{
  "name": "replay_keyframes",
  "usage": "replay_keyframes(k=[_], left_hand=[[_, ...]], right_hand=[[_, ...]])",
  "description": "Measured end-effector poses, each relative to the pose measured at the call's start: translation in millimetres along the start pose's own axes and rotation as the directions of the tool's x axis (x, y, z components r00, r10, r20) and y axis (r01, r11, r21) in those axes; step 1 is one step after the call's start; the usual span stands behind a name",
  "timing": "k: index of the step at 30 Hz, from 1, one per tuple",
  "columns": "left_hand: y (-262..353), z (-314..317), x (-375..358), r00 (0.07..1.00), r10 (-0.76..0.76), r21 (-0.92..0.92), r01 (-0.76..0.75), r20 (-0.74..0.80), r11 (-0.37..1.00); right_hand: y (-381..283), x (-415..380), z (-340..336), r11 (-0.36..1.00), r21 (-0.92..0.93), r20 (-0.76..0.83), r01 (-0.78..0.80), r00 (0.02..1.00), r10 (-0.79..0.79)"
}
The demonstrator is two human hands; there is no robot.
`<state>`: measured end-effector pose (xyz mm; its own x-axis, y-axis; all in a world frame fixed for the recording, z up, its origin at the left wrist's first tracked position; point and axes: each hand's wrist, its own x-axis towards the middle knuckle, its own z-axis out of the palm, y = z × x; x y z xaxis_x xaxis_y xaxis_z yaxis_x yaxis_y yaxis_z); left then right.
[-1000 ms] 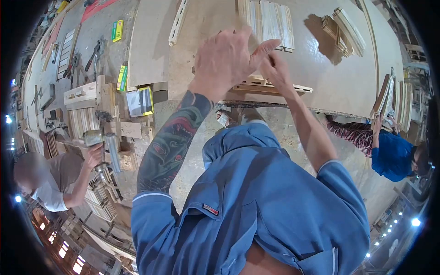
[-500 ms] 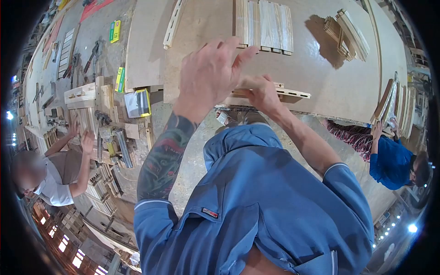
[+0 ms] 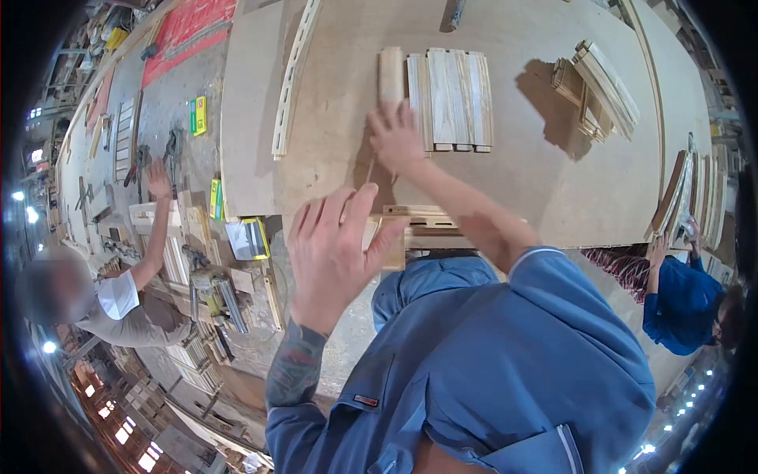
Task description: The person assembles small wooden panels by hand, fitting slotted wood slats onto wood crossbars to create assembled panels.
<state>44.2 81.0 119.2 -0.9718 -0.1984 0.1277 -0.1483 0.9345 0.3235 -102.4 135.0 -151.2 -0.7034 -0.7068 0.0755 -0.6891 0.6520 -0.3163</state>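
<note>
The fingers of your right hand [image 3: 401, 142] reach the near end of the short wooden piece [image 3: 391, 71], though you cannot tell whether they grip it; it lies on the surface [image 3: 339, 118], just left of the slatted panel [image 3: 459, 99]. Your left hand [image 3: 330, 257] is raised near the surface's near edge, its fingers parted and empty.
</note>
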Motion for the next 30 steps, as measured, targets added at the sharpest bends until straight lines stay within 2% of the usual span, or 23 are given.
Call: replay_keyframes(k=[1,3,4,6,7,8,9,10,11,13,14,16,17,19,20,22,23,25,26,28,29,30], left_hand=[[3.9,-3.0,1.4,0.999,-0.004,-0.073,0.007,0.039,0.997],[9.6,-0.5,1.0,0.995,-0.022,-0.226,0.042,0.092,0.973],[12.7,3.5,1.2,0.996,-0.014,-0.232,0.034,0.090,0.972],[16.0,7.9,4.0,0.994,0.016,-0.127,-0.002,0.107,0.992],[15.5,7.6,5.1,0.994,0.031,-0.130,-0.017,0.104,0.991],[14.1,7.5,5.3,0.993,-0.002,-0.160,0.020,0.114,0.987],[13.5,8.5,5.1,0.992,-0.039,-0.193,0.063,0.123,0.979],[13.8,10.5,4.3,0.992,-0.040,-0.205,0.064,0.120,0.977],[13.3,12.4,3.3,0.991,-0.055,-0.212,0.080,0.122,0.974],[10.4,15.6,2.5,0.990,-0.079,-0.222,0.103,0.113,0.970],[10.3,17.1,0.2,0.995,-0.073,-0.197,0.086,0.075,0.977],[9.0,19.1,-3.3,0.997,-0.064,-0.168,0.070,0.038,0.983],[8.4,19.5,-3.4,0.996,-0.069,-0.167,0.079,0.063,0.983],[6.4,19.4,-2.9,0.995,-0.063,-0.167,0.076,0.080,0.983],[5.8,20.1,-2.9,0.993,-0.068,-0.177,0.085,0.096,0.980],[5.3,21.8,-6.6,0.991,-0.079,-0.191,0.099,0.112,0.977],[4.6,23.0,-8.4,0.991,-0.085,-0.198,0.105,0.104,0.975],[4.3,21.0,-9.1,0.992,-0.085,-0.201,0.103,0.095,0.974],[6.1,18.8,-10.9,0.990,-0.101,-0.176,0.118,0.103,0.977],[7.8,18.5,-11.7,0.988,-0.111,-0.156,0.127,0.111,0.980],[6.9,20.6,-12.4,0.992,-0.095,-0.192,0.109,0.078,0.975],[6.9,21.1,-12.7,0.996,-0.080,-0.226,0.089,0.048,0.970]], right_hand=[[-14.5,4.8,0.3,1.000,0.004,-0.004,-0.009,1.000,0.009],[-36.6,-10.4,-9.2,0.997,-0.011,0.166,0.078,0.983,-0.075],[-33.2,-18.1,-8.7,0.997,-0.019,0.164,0.072,0.984,-0.068],[-26.7,-24.7,-7.3,0.964,0.260,0.060,-0.058,0.997,0.043],[-21.1,-27.8,-22.4,0.962,0.225,0.076,-0.155,0.987,0.141],[-13.9,-30.7,-37.7,0.962,0.219,0.073,-0.165,0.986,0.152],[-6.4,-31.7,-61.1,0.909,0.272,0.284,-0.316,0.929,0.238],[0.4,-39.6,-79.1,0.839,0.285,0.489,-0.463,0.824,0.288],[6.1,-55.2,-91.0,0.843,0.273,0.493,-0.463,0.820,0.290],[20.1,-82.4,-108.9,0.588,0.689,0.256,-0.424,0.901,0.350],[25.6,-99.1,-115.3,0.595,0.684,0.263,-0.423,0.903,0.340],[32.5,-131.8,-124.3,0.388,0.873,0.248,-0.295,0.954,0.167],[32.9,-143.9,-119.6,0.388,0.874,0.245,-0.293,0.955,0.169],[30.9,-159.0,-111.2,0.570,0.790,0.228,-0.224,0.972,0.065],[32.4,-163.3,-107.0,0.575,0.788,0.223,-0.220,0.972,0.067],[28.9,-167.4,-107.0,0.690,0.690,0.227,-0.219,0.971,0.081],[29.2,-169.3,-108.2,0.691,0.689,0.228,-0.217,0.971,0.078],[31.0,-171.3,-110.3,0.738,0.674,0.092,-0.039,0.995,-0.032],[29.4,-173.2,-109.1,0.739,0.673,0.088,-0.039,0.996,-0.028],[18.6,-177.5,-107.8,0.922,0.360,-0.003,0.144,0.988,-0.154],[12.4,-179.6,-109.1,0.954,0.265,0.039,0.138,0.987,-0.154],[11.0,-184.0,-106.9,0.956,0.264,0.039,0.127,0.989,-0.142]])
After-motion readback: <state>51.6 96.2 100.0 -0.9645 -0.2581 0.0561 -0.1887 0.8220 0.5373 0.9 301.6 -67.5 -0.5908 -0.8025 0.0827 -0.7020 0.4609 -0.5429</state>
